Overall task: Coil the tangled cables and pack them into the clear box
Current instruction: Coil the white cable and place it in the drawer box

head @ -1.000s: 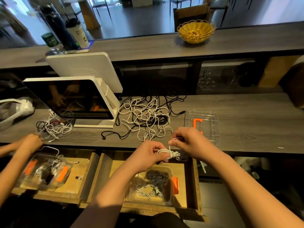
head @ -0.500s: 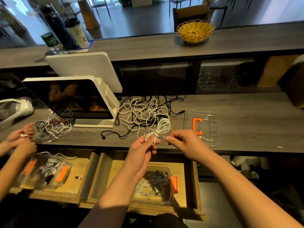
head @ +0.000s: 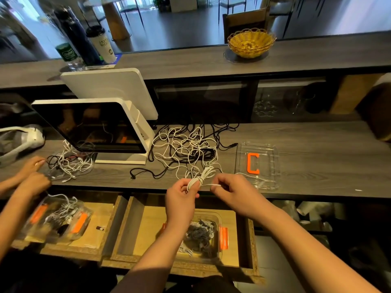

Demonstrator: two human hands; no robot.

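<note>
My left hand (head: 181,199) grips a small coil of white cable (head: 203,176) above the counter's front edge. My right hand (head: 233,192) pinches the coil's loose end just to the right, pulled taut between the hands. Behind them a tangle of white and black cables (head: 186,149) lies on the counter. The clear box (head: 213,235) with orange clasps sits in the open drawer below my hands and holds several coiled cables. Its clear lid (head: 257,163) with an orange clasp lies on the counter to the right.
A white point-of-sale screen (head: 93,125) stands at the left of the tangle. Another person's hands (head: 31,176) work at a second cable pile (head: 69,163), with a second clear box (head: 57,218) in the left drawer. A yellow basket (head: 250,42) and cups (head: 101,45) sit on the upper ledge.
My hands rose from over the drawer to the counter edge with the coil. My right hand now draws the cable's end sideways from the bundle. The other person's hands moved onto the left pile.
</note>
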